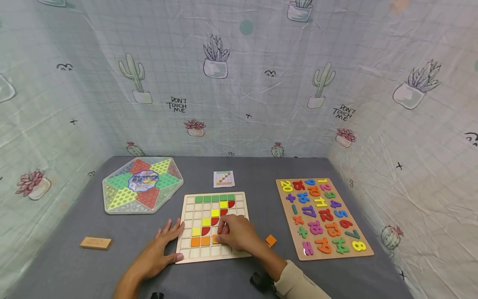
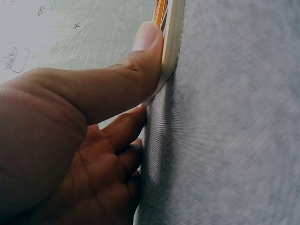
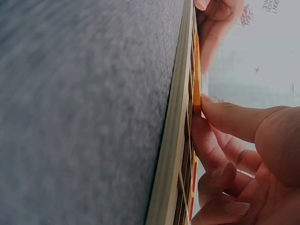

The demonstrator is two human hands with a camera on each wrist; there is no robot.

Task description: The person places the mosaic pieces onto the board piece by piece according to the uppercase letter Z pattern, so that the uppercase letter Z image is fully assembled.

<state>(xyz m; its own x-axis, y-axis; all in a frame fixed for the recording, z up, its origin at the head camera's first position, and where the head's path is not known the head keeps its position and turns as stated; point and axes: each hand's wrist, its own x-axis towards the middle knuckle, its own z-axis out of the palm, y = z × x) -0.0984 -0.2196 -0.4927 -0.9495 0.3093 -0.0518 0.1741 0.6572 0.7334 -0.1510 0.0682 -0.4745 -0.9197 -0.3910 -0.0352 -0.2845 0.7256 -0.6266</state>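
A wooden grid board (image 1: 188,215) lies in the middle of the table, with green squares (image 1: 214,199), yellow squares (image 1: 206,222), red quarter-round pieces (image 1: 206,231) and a row of orange squares (image 1: 200,241) in its cells. My right hand (image 1: 239,233) pinches an orange square tile (image 1: 215,239) between thumb and fingers at the right end of that orange row; the right wrist view has the tile (image 3: 197,96) at the board's surface. Along the board's left edge rests my left hand (image 1: 158,252), fingers extended, its thumb (image 2: 147,40) touching the near left corner.
One loose orange piece (image 1: 270,240) lies right of the board. A small pattern card (image 1: 223,179) sits behind it. Further right is a number puzzle board (image 1: 304,236); to the left are an octagonal game box (image 1: 123,207) and a small wooden block (image 1: 96,243).
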